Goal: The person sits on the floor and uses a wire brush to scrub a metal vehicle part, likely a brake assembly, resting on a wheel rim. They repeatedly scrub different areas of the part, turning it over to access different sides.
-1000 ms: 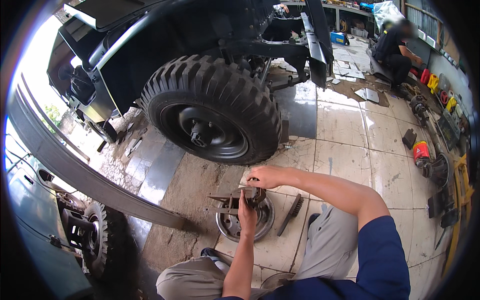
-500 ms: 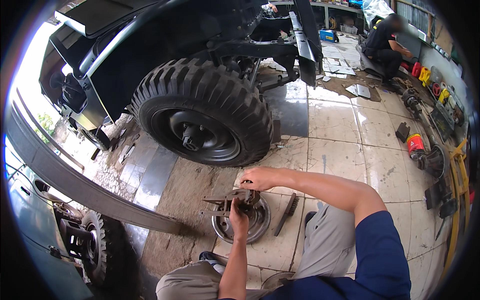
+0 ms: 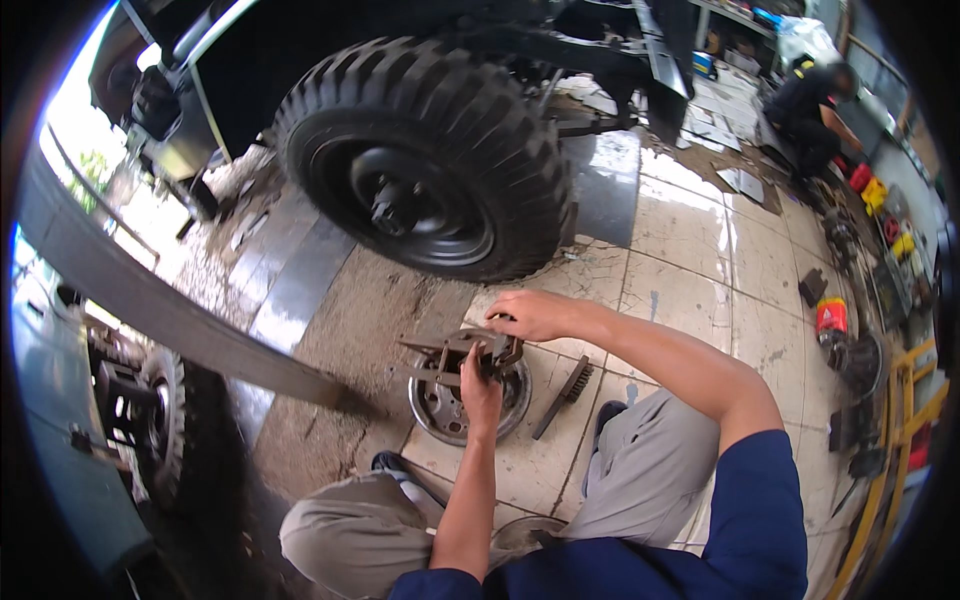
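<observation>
A rusty metal bracket (image 3: 437, 377) with two flat arms jutting left is held above a round metal wheel rim (image 3: 425, 420) on the floor. My left hand (image 3: 481, 386) is wrapped round its right part from the near side. My right hand (image 3: 530, 315) is closed on the upper right end, fingers curled over it; what lies under the fingertips is partly hidden. A wire brush (image 3: 565, 396) with dark bristles lies on the tiles, right of the rim and touched by neither hand.
A large vehicle tyre (image 3: 430, 160) stands just ahead, under a dark body. A grey metal beam (image 3: 190, 310) slants across the left. Yellow frame (image 3: 905, 400), red can (image 3: 831, 318) and several car parts line the right. A person in dark clothes (image 3: 808, 120) crouches far right.
The view has tipped downward, so tyre and floor sit higher in it. Both hands keep their hold on the bracket, with only a slight shift in its angle.
</observation>
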`<state>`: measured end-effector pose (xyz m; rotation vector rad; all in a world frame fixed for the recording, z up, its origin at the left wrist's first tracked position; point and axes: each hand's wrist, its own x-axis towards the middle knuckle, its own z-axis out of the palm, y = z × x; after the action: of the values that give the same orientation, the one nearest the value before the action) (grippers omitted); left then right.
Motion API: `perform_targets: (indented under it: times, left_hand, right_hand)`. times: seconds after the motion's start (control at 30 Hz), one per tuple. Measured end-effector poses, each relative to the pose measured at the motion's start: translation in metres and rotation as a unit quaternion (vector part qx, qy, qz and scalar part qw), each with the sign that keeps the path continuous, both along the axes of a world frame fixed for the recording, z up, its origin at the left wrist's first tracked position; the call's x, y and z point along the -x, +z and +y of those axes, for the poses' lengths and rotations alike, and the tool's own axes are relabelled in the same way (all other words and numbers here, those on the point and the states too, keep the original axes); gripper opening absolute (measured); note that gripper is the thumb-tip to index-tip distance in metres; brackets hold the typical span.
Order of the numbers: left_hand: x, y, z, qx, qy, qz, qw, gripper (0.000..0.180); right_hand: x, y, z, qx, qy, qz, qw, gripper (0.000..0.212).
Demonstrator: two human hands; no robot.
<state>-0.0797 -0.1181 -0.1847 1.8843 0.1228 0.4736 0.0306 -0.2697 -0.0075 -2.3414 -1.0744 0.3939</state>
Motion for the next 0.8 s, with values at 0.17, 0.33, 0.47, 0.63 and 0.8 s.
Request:
perform_targets:
  times: [0.17, 0.33, 0.47, 0.63, 0.8]
  left_hand:
    - [0.002, 0.006, -0.006, 0.014, 0.127, -0.054, 0.990, 0.067]
    - [0.010, -0.006, -0.013, -0.176, 0.130, 0.056, 0.974, 0.067]
    - [0.007, -0.001, -0.017, -0.083, 0.118, 0.046, 0.989, 0.072]
    - [-0.001, -0.004, -0.010, -0.076, 0.122, 0.069, 0.987, 0.066]
    - [-0.002, 0.000, -0.002, -0.053, 0.092, 0.079, 0.991, 0.060]
  right_hand:
    - [0.005, -0.001, -0.005, 0.006, -0.008, -0.001, 1.000, 0.041]
    - [0.011, 0.016, 0.004, 0.039, 0.006, 0.018, 0.999, 0.039]
    - [0.011, 0.014, 0.000, 0.044, -0.019, 0.027, 0.999, 0.038]
    - [0.010, 0.020, 0.004, 0.060, -0.014, 0.017, 0.998, 0.041]
    - [0.007, 0.023, 0.007, 0.078, -0.006, 0.024, 0.997, 0.039]
